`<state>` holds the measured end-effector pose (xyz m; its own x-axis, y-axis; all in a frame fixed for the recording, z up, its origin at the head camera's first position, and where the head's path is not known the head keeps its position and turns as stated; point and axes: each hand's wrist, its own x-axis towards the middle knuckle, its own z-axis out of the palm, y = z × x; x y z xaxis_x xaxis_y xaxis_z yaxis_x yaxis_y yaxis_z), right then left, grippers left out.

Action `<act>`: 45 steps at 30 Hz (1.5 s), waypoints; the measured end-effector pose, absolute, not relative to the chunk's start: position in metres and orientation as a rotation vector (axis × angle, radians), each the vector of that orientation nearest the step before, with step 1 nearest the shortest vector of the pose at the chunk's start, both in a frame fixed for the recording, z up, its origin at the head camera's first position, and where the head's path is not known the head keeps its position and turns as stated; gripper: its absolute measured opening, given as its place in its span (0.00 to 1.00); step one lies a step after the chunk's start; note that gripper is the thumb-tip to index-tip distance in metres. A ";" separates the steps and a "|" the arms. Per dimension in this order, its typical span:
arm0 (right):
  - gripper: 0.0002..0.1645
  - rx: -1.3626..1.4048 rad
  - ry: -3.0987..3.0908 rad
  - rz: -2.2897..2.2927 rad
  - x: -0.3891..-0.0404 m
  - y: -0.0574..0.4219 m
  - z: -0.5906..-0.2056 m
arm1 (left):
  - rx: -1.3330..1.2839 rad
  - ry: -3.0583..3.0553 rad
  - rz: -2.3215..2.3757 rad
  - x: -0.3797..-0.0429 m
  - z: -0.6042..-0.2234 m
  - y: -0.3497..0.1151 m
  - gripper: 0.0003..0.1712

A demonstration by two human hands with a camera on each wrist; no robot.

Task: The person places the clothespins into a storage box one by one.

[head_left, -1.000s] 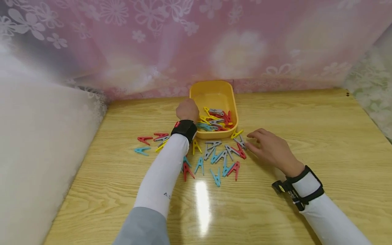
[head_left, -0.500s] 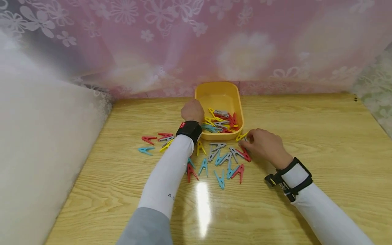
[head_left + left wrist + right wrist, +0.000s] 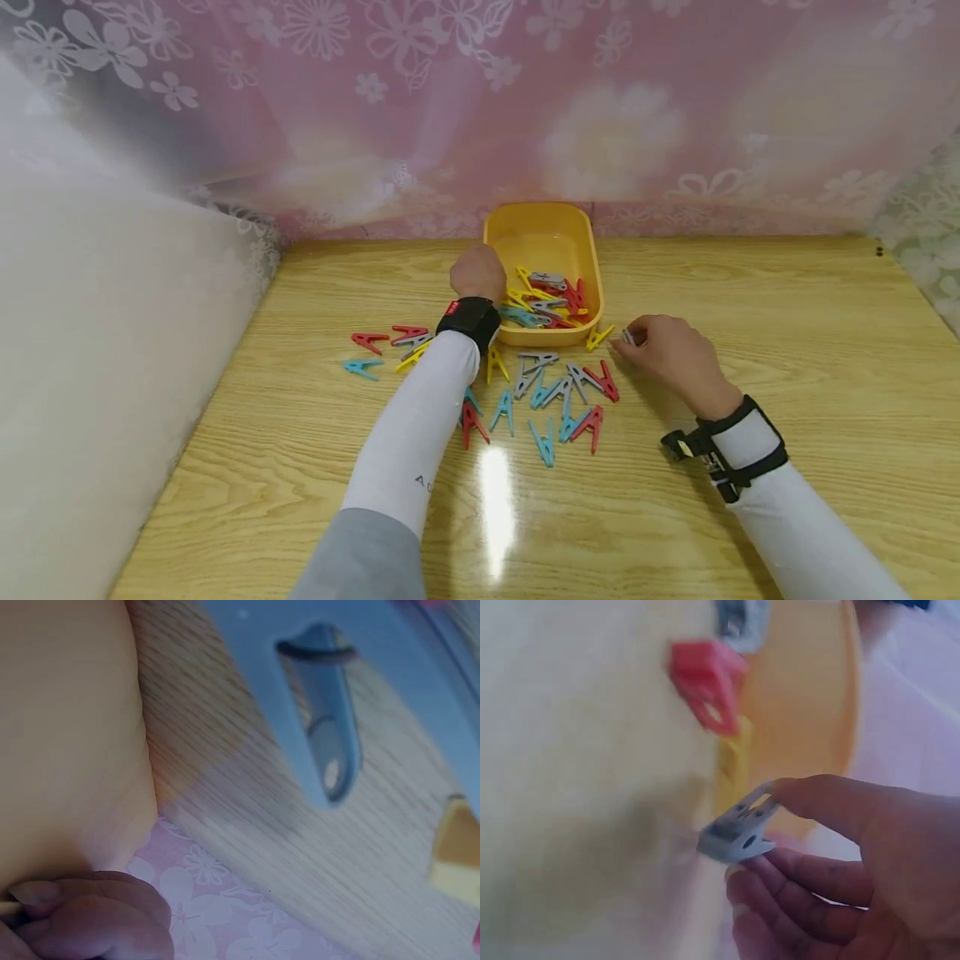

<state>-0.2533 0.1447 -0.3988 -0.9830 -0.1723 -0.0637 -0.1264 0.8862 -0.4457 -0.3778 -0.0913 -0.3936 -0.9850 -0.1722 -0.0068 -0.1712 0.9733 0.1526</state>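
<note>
In the head view my right hand (image 3: 671, 358) is just right of the yellow plastic tray. Its thumb and fingers pinch a grey clothespin (image 3: 739, 829), which shows clearly in the right wrist view. My left hand (image 3: 478, 272) is at the left wall of the tray (image 3: 543, 225). The left wrist view shows its curled fingers (image 3: 97, 915) at the tray's rim, partly cut off by the frame. Several mixed-colour clothespins (image 3: 551, 304) lie in the near end of the tray. A yellow clothespin (image 3: 598, 337) lies between the tray's near right corner and my right hand.
Loose clothespins lie scattered before the tray, among them a blue one (image 3: 543, 443) and a red one (image 3: 469, 425). More lie left of my left forearm, such as a blue one (image 3: 363, 368). A flowered pink cloth (image 3: 450, 125) hangs behind the wooden table (image 3: 285, 467).
My right hand reached left to a grey clothespin beside the tray, took hold of it and drew back slightly right. The left hand stays at the tray; the head view shifted a little.
</note>
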 end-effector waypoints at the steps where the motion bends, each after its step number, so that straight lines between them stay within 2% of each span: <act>1: 0.21 -0.237 2.961 -0.710 -0.253 0.147 -0.395 | 0.273 -3.114 -0.244 -0.378 -0.394 -0.091 0.15; 7: 0.31 -0.294 3.075 -0.841 -0.262 0.145 -0.363 | 0.288 -3.110 -0.254 -0.377 -0.392 -0.094 0.15; 11: 0.34 -0.339 3.160 -0.866 -0.275 0.129 -0.349 | 0.290 -3.110 -0.250 -0.375 -0.390 -0.093 0.15; 18: 0.30 -0.443 3.193 -0.847 -0.300 0.104 -0.353 | 0.281 -3.105 -0.237 -0.375 -0.395 -0.087 0.15; 25: 0.36 -0.415 3.093 -0.781 -0.314 0.098 -0.364 | 0.281 -3.083 -0.216 -0.373 -0.396 -0.084 0.15; 34: 0.30 -0.382 3.118 -0.868 -0.302 0.103 -0.365 | 0.272 -3.084 -0.172 -0.375 -0.394 -0.091 0.15; 45: 0.21 -0.303 3.161 -0.935 -0.283 0.138 -0.381 | 0.263 -3.110 -0.174 -0.371 -0.392 -0.089 0.15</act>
